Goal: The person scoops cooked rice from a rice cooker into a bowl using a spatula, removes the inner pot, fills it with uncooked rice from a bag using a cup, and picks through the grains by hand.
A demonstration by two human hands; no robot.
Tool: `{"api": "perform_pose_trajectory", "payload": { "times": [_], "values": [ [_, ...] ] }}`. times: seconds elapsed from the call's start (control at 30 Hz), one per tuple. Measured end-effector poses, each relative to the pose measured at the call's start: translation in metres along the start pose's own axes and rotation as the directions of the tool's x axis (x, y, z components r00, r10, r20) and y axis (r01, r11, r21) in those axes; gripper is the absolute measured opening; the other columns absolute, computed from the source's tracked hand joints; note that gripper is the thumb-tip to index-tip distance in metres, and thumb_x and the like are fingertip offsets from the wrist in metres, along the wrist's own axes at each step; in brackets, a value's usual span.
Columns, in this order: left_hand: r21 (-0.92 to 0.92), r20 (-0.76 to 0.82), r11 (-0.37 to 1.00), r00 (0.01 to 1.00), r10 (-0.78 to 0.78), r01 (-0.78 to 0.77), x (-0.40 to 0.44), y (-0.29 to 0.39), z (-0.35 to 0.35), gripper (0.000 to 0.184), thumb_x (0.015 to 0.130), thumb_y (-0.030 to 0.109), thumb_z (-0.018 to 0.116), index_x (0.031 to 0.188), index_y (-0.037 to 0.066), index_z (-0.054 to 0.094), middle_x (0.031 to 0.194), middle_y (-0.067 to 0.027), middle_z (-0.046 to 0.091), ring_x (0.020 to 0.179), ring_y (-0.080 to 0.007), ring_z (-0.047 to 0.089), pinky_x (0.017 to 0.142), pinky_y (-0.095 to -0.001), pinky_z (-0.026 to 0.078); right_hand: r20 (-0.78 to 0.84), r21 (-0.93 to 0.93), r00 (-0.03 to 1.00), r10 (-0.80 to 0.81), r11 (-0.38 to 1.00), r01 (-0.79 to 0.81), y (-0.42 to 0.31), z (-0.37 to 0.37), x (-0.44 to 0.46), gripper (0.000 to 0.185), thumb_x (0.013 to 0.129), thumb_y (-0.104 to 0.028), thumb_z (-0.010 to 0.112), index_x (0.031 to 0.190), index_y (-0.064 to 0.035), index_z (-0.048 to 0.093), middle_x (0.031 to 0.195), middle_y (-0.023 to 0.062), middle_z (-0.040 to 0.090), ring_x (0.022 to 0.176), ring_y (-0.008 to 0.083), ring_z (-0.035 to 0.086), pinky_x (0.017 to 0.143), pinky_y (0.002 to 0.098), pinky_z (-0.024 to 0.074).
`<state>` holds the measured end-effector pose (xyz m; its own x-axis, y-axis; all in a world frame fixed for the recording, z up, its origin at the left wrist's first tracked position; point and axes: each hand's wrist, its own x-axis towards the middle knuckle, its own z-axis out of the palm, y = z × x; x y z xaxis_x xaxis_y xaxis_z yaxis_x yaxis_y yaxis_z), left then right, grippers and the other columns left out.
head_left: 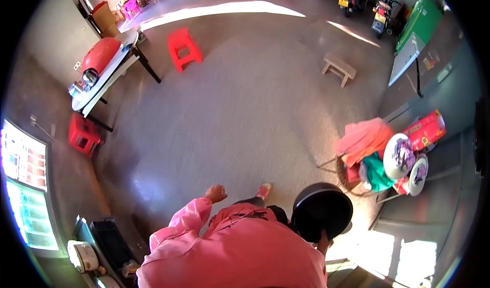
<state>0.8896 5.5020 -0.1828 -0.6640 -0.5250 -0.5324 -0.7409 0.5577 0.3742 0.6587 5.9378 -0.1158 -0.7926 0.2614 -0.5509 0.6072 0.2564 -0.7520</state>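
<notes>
A black, round, deep bucket (pixel 319 206) is at my right side, its dark inside facing up. My right hand (pixel 324 241) grips its near rim; part of the hand is hidden by the bucket and sleeve. My left hand (pixel 216 193) is held out in front of my body with its fingers curled in, nothing visible in it. Both arms are in pink sleeves. One shoe (pixel 263 191) shows on the floor between the left hand and the bucket.
To the right, a chair bears clothes (pixel 363 141) and patterned round items (pixel 399 156). Ahead stand a red stool (pixel 185 49) and a wooden bench (pixel 339 68). A table (pixel 109 76) is along the left wall, motorbikes (pixel 382 17) at the far right. A rice cooker (pixel 82 256) sits lower left.
</notes>
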Motion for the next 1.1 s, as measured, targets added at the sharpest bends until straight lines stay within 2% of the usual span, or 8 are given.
{"api": "perform_pose_trajectory", "payload": {
  "times": [0.1, 0.23, 0.4, 0.5, 0.57, 0.67, 0.87, 1.1],
  "values": [
    [0.006, -0.090, 0.985, 0.981, 0.173, -0.173, 0.114, 0.049, -0.029, 0.028, 0.072, 0.033, 0.057, 0.072, 0.005, 0.060, 0.078, -0.0178, 0.062, 0.077, -0.0366, 0.060, 0.066, -0.0480, 0.046, -0.014, 0.143, 0.998, -0.057, 0.988, 0.059, -0.006, 0.010, 0.046, 0.032, 0.083, -0.026, 0.059, 0.094, 0.0044, 0.061, 0.075, 0.0069, 0.060, 0.060, 0.0136, 0.055, 0.048, 0.0246, 0.0458],
    [-0.148, -0.199, 0.940, 0.940, 0.276, -0.307, 0.232, 0.171, -0.086, 0.028, 0.072, 0.034, 0.060, 0.074, 0.005, 0.059, 0.072, -0.0153, 0.061, 0.073, -0.0352, 0.060, 0.062, -0.0455, 0.046, -0.028, 0.286, 0.997, 0.075, 0.956, -0.064, -0.077, 0.033, 0.055, 0.055, 0.067, -0.026, 0.072, 0.105, 0.0097, 0.054, 0.087, 0.0151, 0.059, 0.069, 0.0210, 0.054, 0.058, 0.0325, 0.0464],
    [-0.377, -0.241, 0.708, 0.801, 0.548, -0.597, 0.340, 0.321, -0.130, 0.021, 0.074, 0.024, 0.066, 0.074, 0.004, 0.061, 0.069, -0.0121, 0.062, 0.068, -0.0241, 0.062, 0.059, -0.0349, 0.047, 0.055, 0.075, 0.992, -0.112, 0.991, 0.108, -0.134, 0.047, 0.098, 0.036, 0.081, -0.027, 0.058, 0.096, 0.0054, 0.060, 0.082, 0.0112, 0.062, 0.059, 0.0171, 0.053, 0.051, 0.0297, 0.0426],
    [-0.392, -0.104, 0.742, 0.828, 0.551, -0.544, 0.395, 0.359, -0.132, 0.021, 0.073, 0.020, 0.067, 0.074, 0.001, 0.059, 0.068, -0.0109, 0.062, 0.062, -0.0188, 0.060, 0.056, -0.0316, 0.044, -0.080, 0.178, 0.996, -0.037, 0.983, 0.051, -0.159, 0.067, 0.155, 0.030, 0.083, -0.024, 0.056, 0.093, 0.0038, 0.061, 0.075, 0.0043, 0.059, 0.064, 0.0111, 0.052, 0.056, 0.0271, 0.0416],
    [-0.374, -0.070, 0.742, 0.815, 0.576, -0.557, 0.441, 0.351, -0.123, 0.022, 0.073, 0.020, 0.067, 0.074, 0.000, 0.059, 0.067, -0.0109, 0.062, 0.061, -0.0177, 0.059, 0.054, -0.0312, 0.044, -0.126, 0.279, 0.978, -0.166, 0.940, 0.196, -0.206, 0.085, 0.188, 0.026, 0.082, -0.022, 0.057, 0.091, 0.0025, 0.061, 0.073, -0.0005, 0.057, 0.068, 0.0075, 0.049, 0.060, 0.0253, 0.0399],
    [-0.309, 0.056, 0.823, 0.855, 0.516, -0.477, 0.477, 0.317, -0.137, 0.022, 0.074, 0.020, 0.067, 0.075, -0.001, 0.060, 0.064, -0.0107, 0.062, 0.059, -0.0165, 0.060, 0.053, -0.0306, 0.045, -0.101, 0.364, 0.989, -0.109, 0.921, 0.138, -0.280, 0.106, 0.228, 0.028, 0.082, -0.021, 0.056, 0.097, 0.0012, 0.062, 0.085, 0.0025, 0.061, 0.077, 0.0108, 0.054, 0.068, 0.0265, 0.0417],
    [-0.365, 0.237, 0.928, 0.971, 0.021, 0.069, 0.518, 0.300, -0.188, 0.018, 0.073, 0.016, 0.068, 0.074, -0.001, 0.062, 0.061, -0.0095, 0.062, 0.049, -0.0148, 0.059, 0.044, -0.0260, 0.047, -0.145, 0.381, 0.989, -0.038, 0.920, 0.091, -0.377, 0.150, 0.316, 0.030, 0.078, -0.019, 0.063, 0.099, 0.0029, 0.062, 0.088, 0.0051, 0.063, 0.079, 0.0131, 0.057, 0.071, 0.0276, 0.0446],
    [-0.264, 0.309, 0.963, 0.940, 0.145, -0.061, 0.680, 0.391, -0.271, 0.017, 0.075, 0.015, 0.069, 0.074, -0.001, 0.061, 0.059, -0.0099, 0.061, 0.045, -0.0150, 0.058, 0.039, -0.0257, 0.046, -0.259, 0.538, 0.965, 0.032, 0.835, 0.117, -0.429, 0.216, 0.386, 0.032, 0.076, -0.016, 0.067, 0.101, 0.0024, 0.061, 0.090, 0.0040, 0.064, 0.078, 0.0127, 0.059, 0.071, 0.0261, 0.0468]
  ]
}}
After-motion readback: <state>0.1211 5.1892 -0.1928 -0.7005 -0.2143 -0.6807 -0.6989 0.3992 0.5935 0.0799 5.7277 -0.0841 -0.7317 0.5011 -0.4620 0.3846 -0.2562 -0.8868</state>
